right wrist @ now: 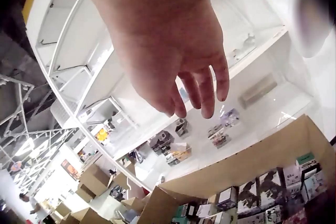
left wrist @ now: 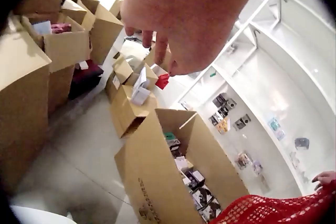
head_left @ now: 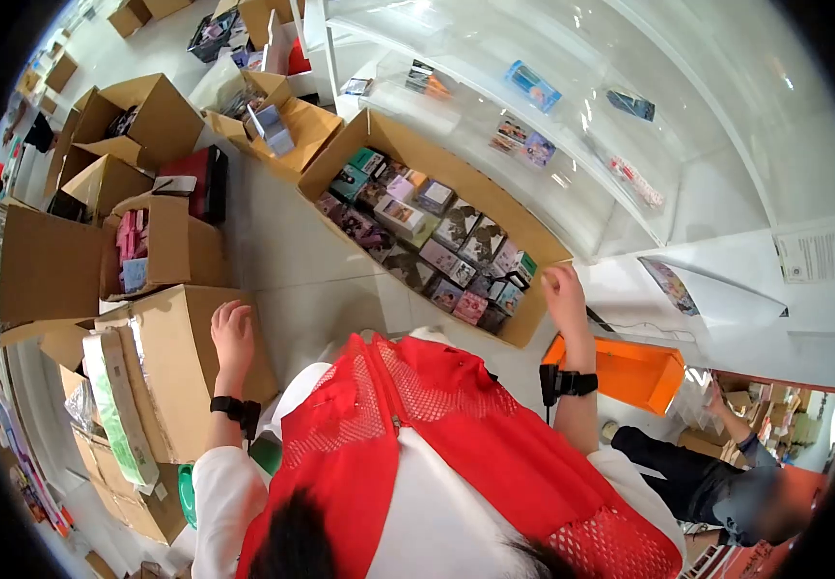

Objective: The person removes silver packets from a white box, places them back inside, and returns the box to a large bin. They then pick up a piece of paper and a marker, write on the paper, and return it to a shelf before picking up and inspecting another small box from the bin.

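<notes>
Carton (head_left: 519, 227) of small boxes (head_left: 456, 227) on the floor (head_left: 287, 270), nothing held

You have the open-topped carton in front of you, alongside the white shelf (head_left: 572, 87), its small boxes packed close but at uneven heights and angles. Your right grip (head_left: 562, 288) hangs near the carton's right end, fingers relaxed and slightly spread, pinching nothing. Your left grip (head_left: 233, 333) is beside the tall cardboard box (head_left: 181, 357), fingers loosely bent, also with nothing in it; you look apart from that box, though contact is hard to judge.

If you reach in hurriedly, pulling one small box could drag or tip its neighbours, since they lean on each other. Your right wrist camera (head_left: 567, 383) sticks out and could snag the carton's rim. Swing your left arm wide and you may knock the long packet (head_left: 116, 405) off the stacked boxes. Step right carelessly, and the orange tray (head_left: 663, 386) could trip you.
</notes>
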Tool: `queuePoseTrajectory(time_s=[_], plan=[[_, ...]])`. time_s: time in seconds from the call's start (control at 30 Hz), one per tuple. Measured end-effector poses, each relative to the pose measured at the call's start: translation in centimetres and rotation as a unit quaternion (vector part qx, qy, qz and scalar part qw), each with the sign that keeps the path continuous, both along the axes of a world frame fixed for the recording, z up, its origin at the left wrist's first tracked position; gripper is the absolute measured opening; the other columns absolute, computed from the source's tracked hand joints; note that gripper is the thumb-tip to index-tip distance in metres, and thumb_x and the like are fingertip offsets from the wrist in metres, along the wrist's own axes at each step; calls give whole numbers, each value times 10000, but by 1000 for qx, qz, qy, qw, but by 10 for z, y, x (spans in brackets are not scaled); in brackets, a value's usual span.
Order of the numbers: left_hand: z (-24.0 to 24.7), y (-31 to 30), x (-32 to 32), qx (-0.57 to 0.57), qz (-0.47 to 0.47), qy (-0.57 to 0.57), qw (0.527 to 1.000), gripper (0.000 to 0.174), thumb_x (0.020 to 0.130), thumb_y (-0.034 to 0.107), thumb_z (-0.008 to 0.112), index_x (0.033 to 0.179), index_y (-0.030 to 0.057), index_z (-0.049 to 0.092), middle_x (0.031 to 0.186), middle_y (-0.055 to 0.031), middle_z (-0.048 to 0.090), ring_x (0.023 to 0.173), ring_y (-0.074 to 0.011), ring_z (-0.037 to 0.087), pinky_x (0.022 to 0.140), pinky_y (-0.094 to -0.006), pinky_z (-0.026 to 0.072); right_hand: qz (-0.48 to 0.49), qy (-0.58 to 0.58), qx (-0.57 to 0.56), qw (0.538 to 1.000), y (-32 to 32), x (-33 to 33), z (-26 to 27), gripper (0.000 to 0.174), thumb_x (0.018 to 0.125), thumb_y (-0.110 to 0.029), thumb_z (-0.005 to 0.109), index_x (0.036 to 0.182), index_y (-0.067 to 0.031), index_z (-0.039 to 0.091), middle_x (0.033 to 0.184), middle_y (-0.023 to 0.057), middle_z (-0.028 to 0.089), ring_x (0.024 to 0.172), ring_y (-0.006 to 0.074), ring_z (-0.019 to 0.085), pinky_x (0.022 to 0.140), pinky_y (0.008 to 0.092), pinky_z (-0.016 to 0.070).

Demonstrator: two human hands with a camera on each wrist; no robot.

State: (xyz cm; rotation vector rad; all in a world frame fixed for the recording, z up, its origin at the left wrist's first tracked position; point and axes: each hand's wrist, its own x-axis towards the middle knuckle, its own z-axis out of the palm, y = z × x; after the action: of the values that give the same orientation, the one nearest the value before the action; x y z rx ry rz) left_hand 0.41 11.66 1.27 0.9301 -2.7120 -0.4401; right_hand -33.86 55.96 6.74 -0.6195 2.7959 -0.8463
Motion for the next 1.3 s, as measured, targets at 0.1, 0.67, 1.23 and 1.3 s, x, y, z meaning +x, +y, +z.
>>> queuePoseTrajectory(time_s=[0.1,0.67,1.23,1.3], plan=[[-7,-5,8,3,5,8,1000,180,743,47,559,915,91,588,1089,-65,534,1093,-281,435,922,-404,354,17,-29,25,999,-30,-10,5,192,822,-113,550,994,-27,555,1065,118,507,754,253,567,691,337,451],[-68,-29,-251,185,-93,67,976,227,749,25,549,968,80,575,1094,-91,530,1076,-292,435,932,-390,338,-268,-121,-33,955,-89,-268,-192,718,747,-362,623,1220,88,323,1133,283,469,1055,359,482,898,394,388],[-230,-34,-377,343,-236,-77,906,234,726,-16,538,955,29,561,1063,-131,525,1036,-319,450,898,-395,362,-575,-30,118,809,-128,-440,-313,1022,493,-462,772,1207,88,290,1203,263,404,1138,343,419,923,405,377],[-223,-44,-379,346,-243,-91,902,232,733,-18,533,958,29,561,1068,-131,526,1039,-315,453,897,-392,365,-646,29,74,760,-134,-431,-303,872,510,-439,765,1140,40,399,1128,196,494,1076,288,477,846,411,431]])
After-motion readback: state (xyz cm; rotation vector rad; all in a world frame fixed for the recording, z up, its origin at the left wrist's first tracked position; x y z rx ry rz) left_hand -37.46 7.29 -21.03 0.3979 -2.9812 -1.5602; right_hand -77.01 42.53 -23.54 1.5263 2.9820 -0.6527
